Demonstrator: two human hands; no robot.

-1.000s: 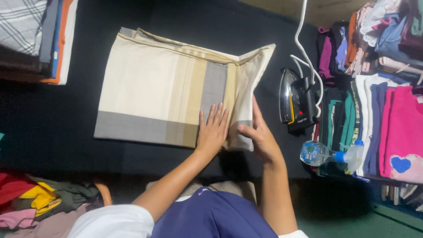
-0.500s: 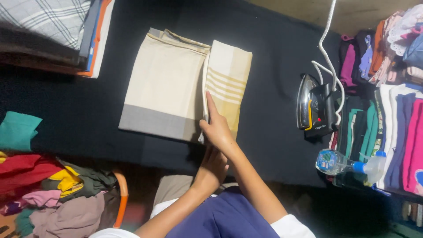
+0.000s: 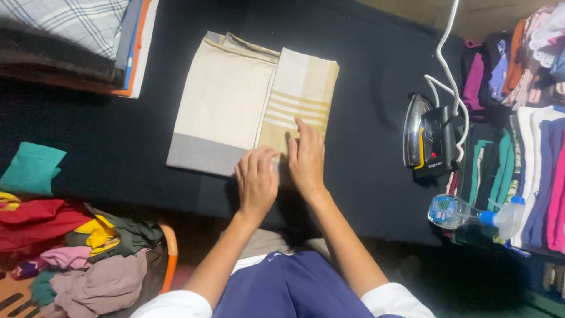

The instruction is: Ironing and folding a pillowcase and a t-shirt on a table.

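Head view: I lean over a black ironing surface [image 3: 365,176] with both my hands flat on a folded cream cloth [image 3: 235,100].

Cloth: it lies in the middle of the surface, straight ahead of me, a cream panel with a grey band along its near edge and a tan striped flap [image 3: 303,100] folded over its right side.

Long axis: the striped flap runs away from me, near edge to far edge, tilted a little to the right at the top.

Left hand [image 3: 256,179]: open, fingers spread, palm down on the near edge where the grey band meets the flap; it grips nothing.

Right hand [image 3: 307,156]: open too, fingers together and pointing up along the flap, pressing it flat; it clamps nothing.

Nearer hand: my right sits fully on the flap, my left just beside it, the two almost touching.

Surroundings: an iron [image 3: 426,141] stands on its heel well off to my right, a spray bottle [image 3: 471,215] nearer me beyond it, stacked clothes [image 3: 518,129] at the right edge, a loose heap of garments [image 3: 70,241] at my lower left.
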